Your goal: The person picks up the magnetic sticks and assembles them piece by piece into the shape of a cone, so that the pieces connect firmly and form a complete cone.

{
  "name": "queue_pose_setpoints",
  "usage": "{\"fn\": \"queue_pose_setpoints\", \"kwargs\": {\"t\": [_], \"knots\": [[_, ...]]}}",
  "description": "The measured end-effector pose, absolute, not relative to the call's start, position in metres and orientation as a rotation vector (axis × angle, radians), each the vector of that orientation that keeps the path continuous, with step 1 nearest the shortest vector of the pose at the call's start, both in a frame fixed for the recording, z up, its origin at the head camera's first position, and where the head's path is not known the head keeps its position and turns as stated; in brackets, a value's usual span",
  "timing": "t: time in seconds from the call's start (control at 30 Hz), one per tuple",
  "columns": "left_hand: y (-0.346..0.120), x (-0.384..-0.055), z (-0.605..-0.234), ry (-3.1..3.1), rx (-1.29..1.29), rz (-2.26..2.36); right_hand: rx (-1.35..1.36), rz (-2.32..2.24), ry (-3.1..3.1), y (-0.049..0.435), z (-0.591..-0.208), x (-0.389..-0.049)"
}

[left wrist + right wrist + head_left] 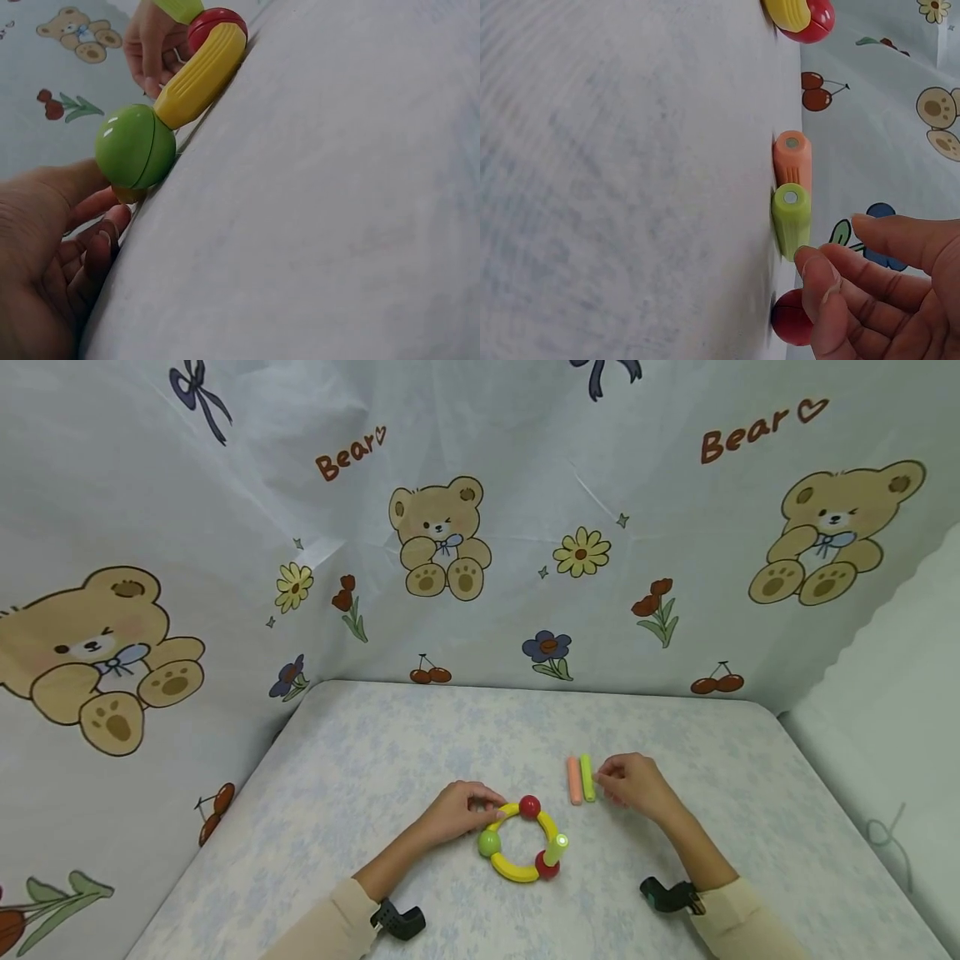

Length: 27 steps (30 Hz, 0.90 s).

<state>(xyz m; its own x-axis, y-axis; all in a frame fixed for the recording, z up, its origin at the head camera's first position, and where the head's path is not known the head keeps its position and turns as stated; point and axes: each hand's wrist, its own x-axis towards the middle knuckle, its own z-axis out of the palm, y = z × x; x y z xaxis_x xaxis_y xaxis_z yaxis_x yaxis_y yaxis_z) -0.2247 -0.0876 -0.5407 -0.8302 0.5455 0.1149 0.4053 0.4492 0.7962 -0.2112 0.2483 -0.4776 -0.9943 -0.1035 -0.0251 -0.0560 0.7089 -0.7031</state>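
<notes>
A ring of yellow curved rods [513,869] lies on the table, joined by a green ball [135,146] and two red balls [529,807]. A light green stick [556,850] stands up from the ring's near right red ball. At the ring's upper left, my left hand [461,811] pinches a yellow curved rod beside the green ball. My right hand [636,783] is just right of a lying yellow-green stick [587,778], fingers loosely bent with nothing between them. An orange stick [574,780] lies alongside that stick.
Another red ball [792,318] sits by my right fingers in the right wrist view; the hand hides it in the head view. The pale patterned table [405,727] ends at a curtain [517,510] printed with bears and flowers.
</notes>
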Motion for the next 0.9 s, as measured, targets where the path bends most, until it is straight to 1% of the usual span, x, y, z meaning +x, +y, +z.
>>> {"fn": "queue_pose_setpoints", "kwargs": {"t": [0.33, 0.9], "knots": [[-0.087, -0.223, -0.540, 2.527, 0.828, 1.368, -0.172, -1.033, 2.916, 0.240, -0.480, -0.217], [-0.087, -0.221, -0.537, 2.524, 0.782, 1.370, -0.034, -0.745, 2.943, 0.218, -0.473, -0.232]]}}
